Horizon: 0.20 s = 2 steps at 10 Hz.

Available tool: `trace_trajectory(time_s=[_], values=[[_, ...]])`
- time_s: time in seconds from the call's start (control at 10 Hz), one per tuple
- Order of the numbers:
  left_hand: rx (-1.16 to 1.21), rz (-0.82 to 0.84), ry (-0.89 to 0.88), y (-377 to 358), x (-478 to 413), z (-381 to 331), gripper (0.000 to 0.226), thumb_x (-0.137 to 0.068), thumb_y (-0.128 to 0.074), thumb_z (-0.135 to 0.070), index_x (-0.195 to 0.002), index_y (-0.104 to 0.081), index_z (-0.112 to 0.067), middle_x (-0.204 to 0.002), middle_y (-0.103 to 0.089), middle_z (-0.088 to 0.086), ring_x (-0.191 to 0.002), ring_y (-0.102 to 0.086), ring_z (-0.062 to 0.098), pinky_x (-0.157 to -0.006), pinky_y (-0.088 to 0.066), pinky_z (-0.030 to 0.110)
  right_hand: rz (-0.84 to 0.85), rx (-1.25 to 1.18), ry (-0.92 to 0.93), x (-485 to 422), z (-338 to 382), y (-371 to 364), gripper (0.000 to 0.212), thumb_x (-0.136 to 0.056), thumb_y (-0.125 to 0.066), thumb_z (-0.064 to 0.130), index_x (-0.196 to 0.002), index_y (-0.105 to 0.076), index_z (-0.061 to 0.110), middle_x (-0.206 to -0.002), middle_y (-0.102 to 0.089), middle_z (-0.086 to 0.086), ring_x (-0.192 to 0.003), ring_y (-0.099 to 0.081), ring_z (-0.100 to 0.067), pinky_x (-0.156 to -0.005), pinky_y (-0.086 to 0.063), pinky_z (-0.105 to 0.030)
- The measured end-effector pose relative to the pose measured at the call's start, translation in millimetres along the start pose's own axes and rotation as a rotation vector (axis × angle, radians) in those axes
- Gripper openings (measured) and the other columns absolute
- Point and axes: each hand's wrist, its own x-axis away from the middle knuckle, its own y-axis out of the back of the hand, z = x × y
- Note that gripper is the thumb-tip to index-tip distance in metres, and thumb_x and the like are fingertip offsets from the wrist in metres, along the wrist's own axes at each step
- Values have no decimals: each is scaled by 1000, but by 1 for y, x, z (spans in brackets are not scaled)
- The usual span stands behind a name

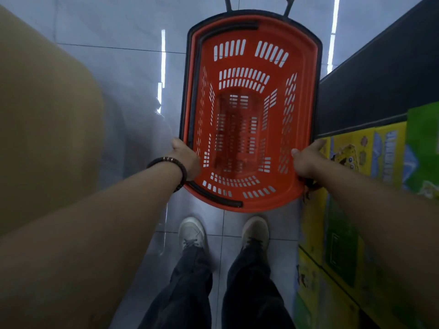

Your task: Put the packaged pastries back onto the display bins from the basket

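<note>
- Orange plastic shopping basket (261, 205) seen straight from above, over the grey tiled floor (118, 67) just ahead of 2 pale sneakers (191, 231). Can't tell if it's resting on the floor or lifted.
- Long axis runs straight away from the person. Open top faces the camera, so you see right down to its slotted bottom.
- 2 black carry handles (213, 195) lie folded flat on the rim, and a dark pull handle (288, 5) sticks out at the far end.
- Left hand (187, 157), beaded bracelet (175, 162) on the wrist, is wrapped over the near left rim.
- Right hand (306, 160) grips the near right rim, thumb inside, fingers outside.
- Yellow and green cartoon-print cartons (351, 157) are stacked just right of the basket.
</note>
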Motion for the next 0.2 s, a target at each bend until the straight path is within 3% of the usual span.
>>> trace_trajectory(time_s=[0.1, 0.2], values=[[57, 62, -70, 18, 14, 1, 88, -98, -71, -40, -157, -14, -11, -156, -38, 17, -142, -47, 38, -110, -47, 54, -118, 107, 112, 20, -2, 3, 82, -107, -47, 44, -161, 3, 8, -160, -31, -26, -141, -41, -48, -111, -38, -54], [38, -6, -149, 48, 30, 0, 93, -98, -69, -42, -162, -5, -18, -163, -24, 18, -145, -40, 39, -112, -44, 53, -255, 167, 399, 45, -7, 16, 70, -103, -47, 52, -151, -26, 6, -145, -44, -30, -129, -50, -48, -104, -46, -56]])
